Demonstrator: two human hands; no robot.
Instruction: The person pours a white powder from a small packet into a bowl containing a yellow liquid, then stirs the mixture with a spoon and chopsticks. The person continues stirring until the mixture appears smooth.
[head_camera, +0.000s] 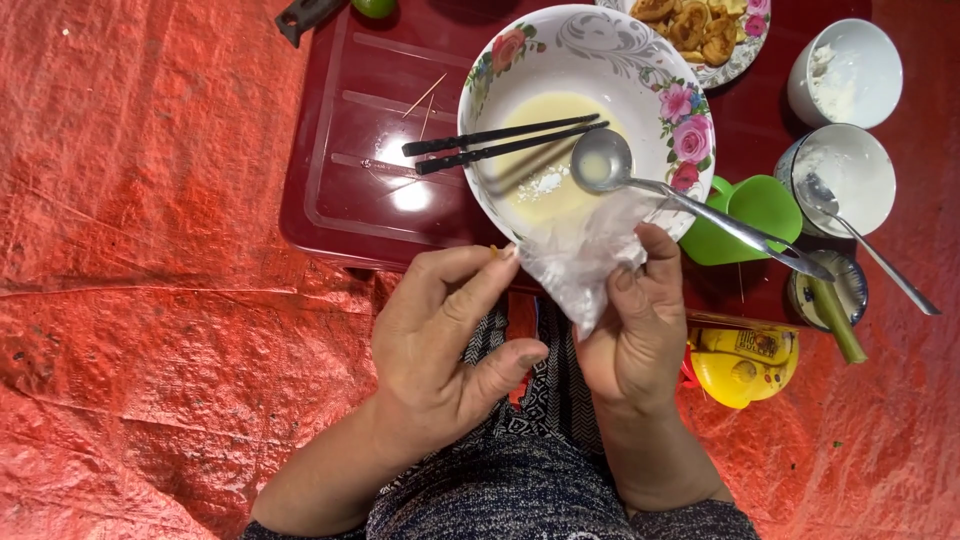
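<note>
- Below the flowered bowl (500, 60), both hands meet over a small clear plastic bag (580, 262) that holds a little white powder.
- The left hand (450, 350) pinches the bag's upper left edge between fingertip and thumb, its other fingers loosely curled.
- The right hand (632, 335) grips the bag's right side, thumb on top and fingers wrapped behind, so the bag hangs stretched between the two hands with its lower point drooping between them.
- The bag's mouth lies against the bowl's near rim, tipped towards the inside.
- Inside the bowl sits a shallow pool of pale yellow liquid (545, 125) with a small patch of white powder in it.
- A pair of black chopsticks (505, 142) rests across the bowl's left rim, tips reaching into the liquid.
- A metal spoon (604, 162) lies with its bowl in the liquid and its handle running out over the right rim.
- The flowered bowl stands on a dark red tray (350, 150), which sits on a red sheet (150, 250).
- To the right stand a green cup (757, 210), two white bowls (845, 70) with white powder, the nearer one holding a second spoon (870, 250), and a yellow bottle (742, 365) lying on its side.
- At the top edge, a plate of fried pieces (700, 30) is partly in view.
</note>
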